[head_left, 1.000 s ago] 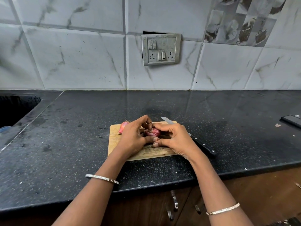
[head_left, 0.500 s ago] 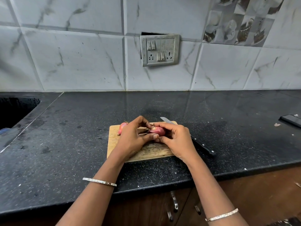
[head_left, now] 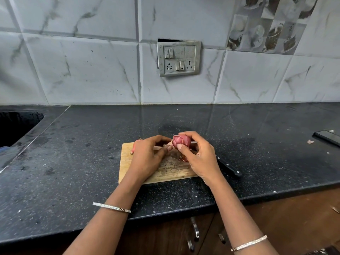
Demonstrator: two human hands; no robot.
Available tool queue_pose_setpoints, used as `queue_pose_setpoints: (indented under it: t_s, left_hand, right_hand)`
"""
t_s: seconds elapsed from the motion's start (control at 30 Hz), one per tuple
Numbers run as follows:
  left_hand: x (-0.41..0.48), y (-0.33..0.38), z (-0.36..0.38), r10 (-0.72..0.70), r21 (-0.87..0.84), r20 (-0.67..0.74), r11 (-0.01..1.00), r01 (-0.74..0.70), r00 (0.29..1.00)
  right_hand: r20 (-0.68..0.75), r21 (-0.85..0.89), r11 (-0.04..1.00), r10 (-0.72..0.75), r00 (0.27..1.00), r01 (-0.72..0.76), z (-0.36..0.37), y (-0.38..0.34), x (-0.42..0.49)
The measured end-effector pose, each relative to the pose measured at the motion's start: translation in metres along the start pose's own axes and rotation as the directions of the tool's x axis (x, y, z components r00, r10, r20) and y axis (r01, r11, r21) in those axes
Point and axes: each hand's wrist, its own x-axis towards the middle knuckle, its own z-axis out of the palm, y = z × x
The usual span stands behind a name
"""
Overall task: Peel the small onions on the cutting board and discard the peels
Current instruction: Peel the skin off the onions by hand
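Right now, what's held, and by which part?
Right hand pinches the onion by its sides, thumb in front. Left hand has fingertips by the onion's left end; whether they grip anything cannot be told.

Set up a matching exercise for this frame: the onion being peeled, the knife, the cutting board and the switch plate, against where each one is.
Things:
1. onion
2. knife
3. cutting board
4. switch plate

Places:
A. on the tiled wall
B. handle lying on the countertop, just right of the board
C. held up in the fingers of the right hand
D. flat on the countertop, near its front edge

Pairs: 1-C, 2-B, 3-D, 4-A
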Motion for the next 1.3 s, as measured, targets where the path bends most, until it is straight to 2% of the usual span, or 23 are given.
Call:
queue_pose_setpoints:
  t_s: [0.13, 0.23, 0.47, 0.9, 1.23, 1.3]
  left_hand:
    - [0.0, 0.003, 0.001, 0.042, 0.047, 0.087, 0.998, -0.047, 0.995]
    - [-0.001, 0.003, 0.001, 0.034, 0.009, 0.135, 0.999, -0.036, 0.99]
    - [-0.002, 0.004, 0.002, 0.049, 0.012, 0.119, 0.999, -0.051, 0.992]
    - [-0.002, 0.009, 0.004, 0.117, 0.048, 0.142, 0.991, -0.125, 0.983]
    - [-0.001, 0.005, 0.004, 0.099, -0.038, 0.139, 0.995, -0.094, 0.985]
    - [-0.001, 0.005, 0.004, 0.089, -0.059, 0.148, 0.995, -0.081, 0.985]
  right_hand:
    - [-0.001, 0.05, 0.996, 0.076, 0.997, -0.076, -0.001, -0.002, 0.0]
    - [-0.002, 0.115, 0.986, 0.123, 0.992, -0.122, -0.001, -0.004, -0.001]
    - [-0.024, 0.12, 0.985, 0.126, 0.992, -0.122, 0.0, -0.005, -0.002]
    - [-0.131, -0.176, 0.984, 0.015, 0.991, -0.039, 0.001, 0.0, 0.0]
    - [-0.259, 0.139, 0.978, 0.19, 0.947, -0.158, 0.0, -0.001, 0.0]
    - [-0.282, 0.154, 0.971, 0.223, 0.933, -0.185, 0.0, -0.001, 0.001]
